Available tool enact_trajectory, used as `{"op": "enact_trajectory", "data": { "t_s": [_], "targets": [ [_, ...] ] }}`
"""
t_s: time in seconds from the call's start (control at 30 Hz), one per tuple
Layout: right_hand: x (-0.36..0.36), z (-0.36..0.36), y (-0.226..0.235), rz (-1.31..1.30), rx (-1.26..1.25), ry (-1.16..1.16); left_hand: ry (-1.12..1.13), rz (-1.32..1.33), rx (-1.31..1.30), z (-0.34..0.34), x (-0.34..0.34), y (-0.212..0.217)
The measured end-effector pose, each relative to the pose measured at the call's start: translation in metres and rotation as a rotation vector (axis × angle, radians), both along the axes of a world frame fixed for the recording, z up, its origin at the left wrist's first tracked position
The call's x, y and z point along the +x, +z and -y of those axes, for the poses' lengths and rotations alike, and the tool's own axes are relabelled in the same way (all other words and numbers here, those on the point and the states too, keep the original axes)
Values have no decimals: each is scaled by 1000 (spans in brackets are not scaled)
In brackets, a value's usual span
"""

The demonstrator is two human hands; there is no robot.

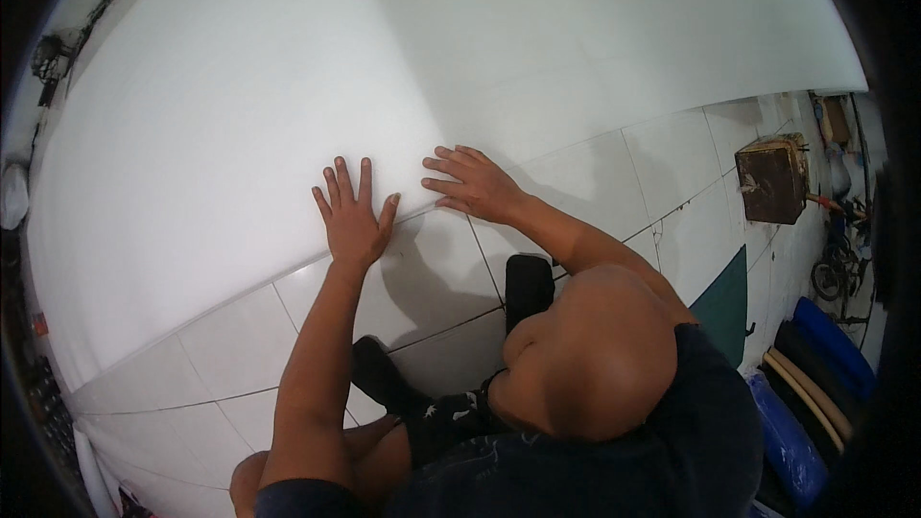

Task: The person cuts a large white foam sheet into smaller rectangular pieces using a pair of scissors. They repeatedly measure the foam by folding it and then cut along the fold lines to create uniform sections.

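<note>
A large, smooth white sheet (221,153) is spread over the tiled floor; I cannot tell whether it is foam, plastic or cloth. Its right part (595,48) looks greyer, and a soft line divides it from the brighter left part. My left hand (353,221) lies flat on the sheet at its near edge, fingers spread. Just to the right, my right hand (477,184) rests where the soft line meets that edge, palm down with its fingers apart. Neither hand holds anything.
White floor tiles (432,269) lie between the sheet and my bent knee (614,355). At right stand a worn brown box (770,182), a dark green flat piece (724,307) and several blue, black and tan rolls (835,350). Small wheels (827,280) show behind.
</note>
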State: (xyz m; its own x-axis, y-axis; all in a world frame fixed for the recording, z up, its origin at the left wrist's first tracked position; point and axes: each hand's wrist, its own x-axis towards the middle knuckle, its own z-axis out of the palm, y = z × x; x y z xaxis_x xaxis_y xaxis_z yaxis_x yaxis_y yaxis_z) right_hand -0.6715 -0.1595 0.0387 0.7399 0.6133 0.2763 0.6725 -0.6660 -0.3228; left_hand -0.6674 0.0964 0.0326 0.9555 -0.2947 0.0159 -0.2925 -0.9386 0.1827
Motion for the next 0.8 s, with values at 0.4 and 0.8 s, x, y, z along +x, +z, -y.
{"op": "enact_trajectory", "data": {
  "t_s": [0.4, 0.8],
  "targets": [
    [7, 8, -3, -136, 79, 10, -145, -354, -191, -35, 13, 50],
    [21, 2, 15, -26, -43, 158, -170, -341, -20, -40, 14, 52]
  ]
}}
